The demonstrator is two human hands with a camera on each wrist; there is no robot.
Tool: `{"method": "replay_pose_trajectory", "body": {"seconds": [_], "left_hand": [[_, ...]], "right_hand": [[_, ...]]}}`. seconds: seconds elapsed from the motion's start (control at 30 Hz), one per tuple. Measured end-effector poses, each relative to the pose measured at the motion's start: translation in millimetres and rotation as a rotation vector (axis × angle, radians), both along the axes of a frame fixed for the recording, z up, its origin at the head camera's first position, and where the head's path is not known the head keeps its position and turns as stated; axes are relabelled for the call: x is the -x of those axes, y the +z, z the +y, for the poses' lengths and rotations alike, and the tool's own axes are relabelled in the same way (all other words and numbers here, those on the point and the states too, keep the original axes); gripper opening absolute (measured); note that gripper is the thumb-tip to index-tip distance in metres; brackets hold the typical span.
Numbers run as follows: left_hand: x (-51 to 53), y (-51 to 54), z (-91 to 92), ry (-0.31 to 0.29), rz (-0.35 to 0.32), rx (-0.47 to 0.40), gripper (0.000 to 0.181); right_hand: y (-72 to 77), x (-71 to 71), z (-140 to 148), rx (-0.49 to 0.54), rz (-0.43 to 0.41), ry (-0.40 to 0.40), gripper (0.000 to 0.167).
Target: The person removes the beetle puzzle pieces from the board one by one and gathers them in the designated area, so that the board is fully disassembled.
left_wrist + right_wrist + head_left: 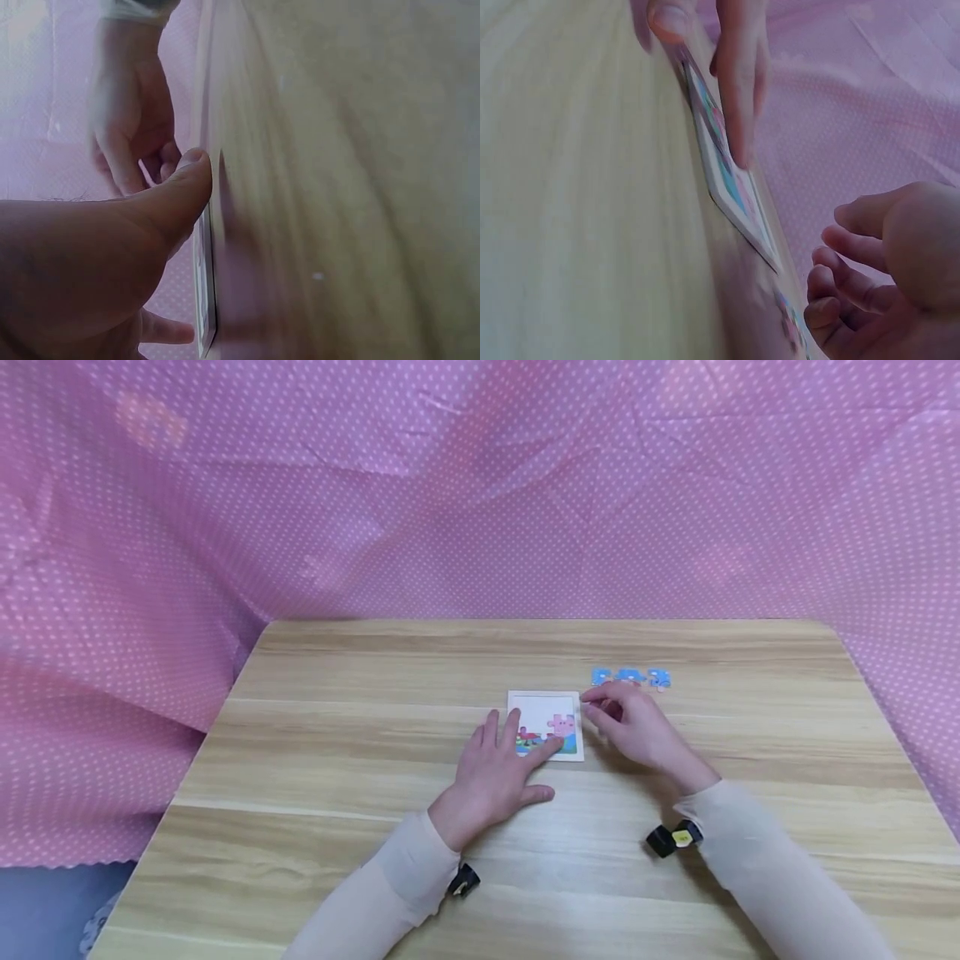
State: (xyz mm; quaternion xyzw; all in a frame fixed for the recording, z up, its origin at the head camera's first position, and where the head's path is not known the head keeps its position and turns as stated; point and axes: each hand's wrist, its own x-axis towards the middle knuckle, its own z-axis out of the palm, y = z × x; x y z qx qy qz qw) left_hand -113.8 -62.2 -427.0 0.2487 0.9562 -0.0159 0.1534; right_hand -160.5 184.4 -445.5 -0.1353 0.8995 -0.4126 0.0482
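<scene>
A square jigsaw tray (536, 706) with a white border lies on the table; joined pieces with a pink pig face (562, 725) fill its lower part, and its upper part is bare white. My left hand (491, 772) lies with fingers spread over the tray's left side, and its index fingertip touches the pieces at the lower right. At the tray's right edge hovers my right hand (637, 727), fingers loosely bent. In the right wrist view, nothing shows between the right thumb and fingers (855, 247). Several loose blue puzzle pieces (631, 676) lie just beyond the right hand.
The wooden table (360, 735) spreads out on all sides of the tray. A pink dotted cloth (480, 510) hangs behind the table and along both sides. Black wrist cameras (673, 838) are strapped under the sleeves.
</scene>
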Motion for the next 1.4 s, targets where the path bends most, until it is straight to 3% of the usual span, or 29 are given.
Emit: {"method": "replay_pose_trajectory", "body": {"seconds": [0.33,0.67,1.4], "left_hand": [[-0.3,-2.5,-0.6,-0.001,-0.007,0.025,0.071],[2.7,-1.7,-1.6,0.005,-0.028,0.012,0.07],[5.0,1.1,-0.5,0.015,-0.057,0.016,0.071]], "right_hand": [[-9.3,4.3,-30.7,-0.055,-0.006,0.051,0.023],[-6.0,3.0,-39.0,-0.138,-0.041,0.03,0.028],[-4.1,5.7,-41.5,-0.109,-0.109,-0.002,0.021]]}}
